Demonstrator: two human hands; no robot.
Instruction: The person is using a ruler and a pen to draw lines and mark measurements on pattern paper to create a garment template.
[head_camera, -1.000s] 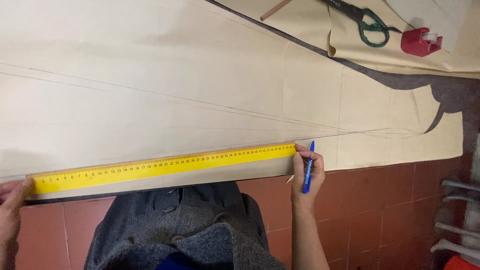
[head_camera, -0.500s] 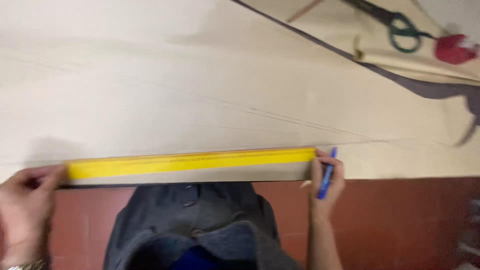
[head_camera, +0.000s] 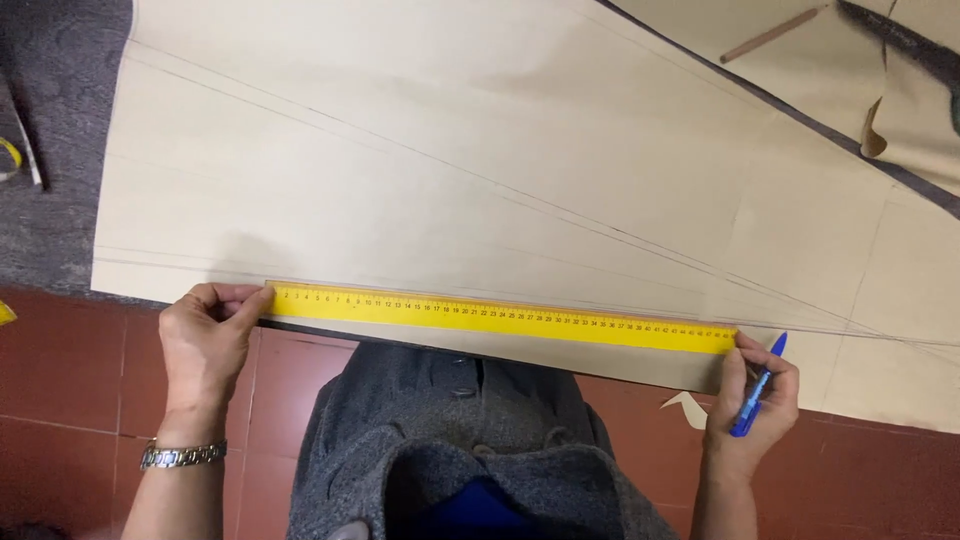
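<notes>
So, looking down from the head cam, I've got the yellow ruler (head_camera: 500, 318) lying flat along the near edge of the big beige paper sheet (head_camera: 450, 170), which is spread over a dark grey surface (head_camera: 50, 120) and hangs a bit past it toward the red tile floor (head_camera: 70, 380). The hands are well apart, one at each end of the ruler. My left hand (head_camera: 205, 340) is pinching the ruler's left end, thumb on top. My right hand (head_camera: 752, 400) presses fingertips against the right end while its fingers are wrapped round a blue pen (head_camera: 757, 385), tip pointing up toward the spot where several thin pencil lines (head_camera: 620, 235) converge.

What worries me: the ruler is long and only pinned at the two tips, so if either hand eases off, the middle could swing off the line it's aligned to, and any stroke would come out crooked. The paper isn't weighted near me either, so it might creep. Also the right hand is doing two jobs, so shifting the pen could nudge the ruler.

Farther off there's a brown pencil (head_camera: 772, 34) on another sheet.
</notes>
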